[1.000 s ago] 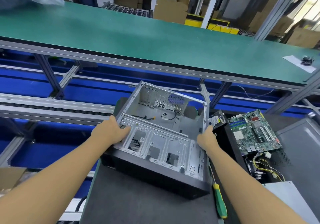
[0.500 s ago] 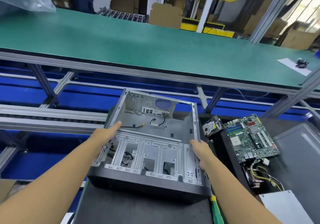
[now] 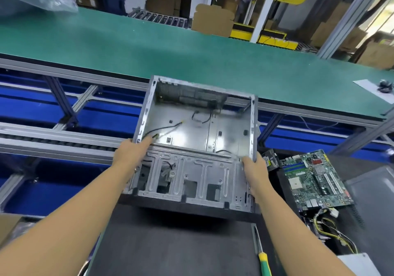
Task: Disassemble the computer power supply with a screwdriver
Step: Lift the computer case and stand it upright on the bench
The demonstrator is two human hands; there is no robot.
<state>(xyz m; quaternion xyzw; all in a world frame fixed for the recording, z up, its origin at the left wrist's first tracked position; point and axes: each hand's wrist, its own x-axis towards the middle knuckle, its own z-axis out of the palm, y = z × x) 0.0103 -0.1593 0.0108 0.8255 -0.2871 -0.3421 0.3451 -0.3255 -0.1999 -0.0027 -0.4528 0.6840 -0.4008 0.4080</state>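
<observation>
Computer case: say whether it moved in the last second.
Yes. The computer case rose and tilted away toward the green conveyor: its far edge now overlaps the conveyor's rail, which it lay below before.

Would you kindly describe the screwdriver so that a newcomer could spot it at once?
Find the open grey computer case in the middle. On the dark mat nearer the camera, just off the case's right front corner, lies the screwdriver. It is the only slim tool there: a metal shaft running into a green handle with a yellow collar.
</observation>
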